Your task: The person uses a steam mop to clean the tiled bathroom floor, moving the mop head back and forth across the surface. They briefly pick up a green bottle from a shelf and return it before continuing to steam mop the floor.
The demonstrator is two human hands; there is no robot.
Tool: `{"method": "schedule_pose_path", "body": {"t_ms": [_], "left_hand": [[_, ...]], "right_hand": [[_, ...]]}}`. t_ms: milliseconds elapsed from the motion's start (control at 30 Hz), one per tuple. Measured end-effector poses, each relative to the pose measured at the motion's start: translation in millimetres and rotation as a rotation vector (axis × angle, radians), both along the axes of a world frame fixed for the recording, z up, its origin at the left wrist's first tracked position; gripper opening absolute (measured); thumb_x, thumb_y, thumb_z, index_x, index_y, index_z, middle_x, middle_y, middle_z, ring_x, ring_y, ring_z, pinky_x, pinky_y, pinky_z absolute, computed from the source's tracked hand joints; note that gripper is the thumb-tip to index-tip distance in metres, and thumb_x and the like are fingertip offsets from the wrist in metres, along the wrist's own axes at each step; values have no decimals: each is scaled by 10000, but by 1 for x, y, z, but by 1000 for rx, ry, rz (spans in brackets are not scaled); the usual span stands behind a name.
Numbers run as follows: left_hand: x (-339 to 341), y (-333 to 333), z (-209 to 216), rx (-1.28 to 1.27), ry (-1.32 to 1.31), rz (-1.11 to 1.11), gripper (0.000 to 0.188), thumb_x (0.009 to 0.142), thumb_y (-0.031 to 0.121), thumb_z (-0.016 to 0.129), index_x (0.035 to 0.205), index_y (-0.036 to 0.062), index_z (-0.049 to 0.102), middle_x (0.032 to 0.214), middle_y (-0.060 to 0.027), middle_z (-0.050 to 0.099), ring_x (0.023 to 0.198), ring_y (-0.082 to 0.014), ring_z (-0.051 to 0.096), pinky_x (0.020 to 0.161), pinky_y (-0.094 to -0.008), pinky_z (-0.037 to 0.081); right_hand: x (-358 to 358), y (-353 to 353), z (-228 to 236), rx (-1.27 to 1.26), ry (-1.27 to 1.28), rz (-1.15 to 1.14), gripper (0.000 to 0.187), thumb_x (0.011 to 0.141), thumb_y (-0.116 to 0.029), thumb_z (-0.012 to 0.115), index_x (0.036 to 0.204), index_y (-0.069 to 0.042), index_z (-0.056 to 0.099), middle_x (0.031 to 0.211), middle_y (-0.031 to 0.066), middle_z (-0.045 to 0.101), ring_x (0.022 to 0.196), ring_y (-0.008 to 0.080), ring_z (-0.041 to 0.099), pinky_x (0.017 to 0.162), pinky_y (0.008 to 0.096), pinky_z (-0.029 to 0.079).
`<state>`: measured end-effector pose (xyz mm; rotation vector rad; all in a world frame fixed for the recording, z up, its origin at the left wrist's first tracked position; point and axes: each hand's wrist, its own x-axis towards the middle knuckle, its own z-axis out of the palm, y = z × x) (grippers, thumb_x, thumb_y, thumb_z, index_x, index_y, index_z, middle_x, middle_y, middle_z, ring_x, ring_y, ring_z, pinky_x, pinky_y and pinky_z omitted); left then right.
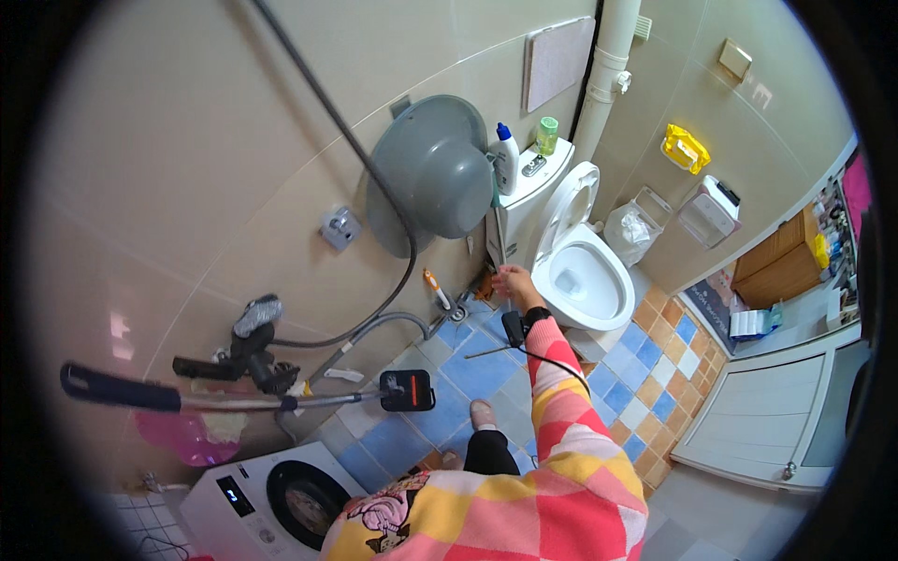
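Observation:
My right hand (513,280) reaches forward beside the toilet, its fingers closed around a thin pole (500,229). The pole has a green upper part and stands upright between the cistern (524,217) and the large grey basin (444,178) on the wall. Its lower end is hard to make out near my hand. The white toilet (587,280) is just right of the hand, with its lid raised. On my right wrist is a black band with a small dark device (514,327) and a cable. My left hand is out of view.
A white bottle with blue cap (506,159) and green container (547,136) stand on the cistern. A long-handled tool with black head (407,391) crosses the left side above a washing machine (271,500). Grey hoses (383,318) run along the wall. A bin (634,229) stands beyond the toilet.

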<state>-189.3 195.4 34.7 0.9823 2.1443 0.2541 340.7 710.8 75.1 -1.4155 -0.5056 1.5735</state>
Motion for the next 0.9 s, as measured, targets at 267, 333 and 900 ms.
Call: {"method": "schedule_pose_path", "body": {"t_ms": [267, 333, 900], "left_hand": [[59, 73, 8, -55, 26, -2, 304, 843, 172, 631, 1117, 40, 645, 1139, -150, 629, 1084, -263, 569, 939, -353, 453], [76, 94, 9, -59, 23, -5, 303, 844, 171, 630, 1117, 40, 645, 1137, -149, 630, 1081, -261, 572, 937, -351, 455], [77, 121, 2, -163, -107, -257, 293, 852, 163, 628, 1116, 36, 645, 1120, -141, 641, 1050, -246, 597, 917, -339, 470]], "right_hand": [[27, 173, -24, 476, -458, -101, 491, 838, -2, 596, 1305, -34, 447, 1256, 143, 550, 957, 218, 607, 727, 325, 499], [27, 202, -23, 514, -656, -43, 584, 804, 9, 611, 1350, -19, 408, 1333, 155, 499, 1041, 235, 585, 801, 327, 497], [59, 11, 39, 656, -675, 95, 525, 765, -138, 732, 1246, -42, 545, 1171, 136, 550, 1082, 280, 553, 918, 363, 449]]}}
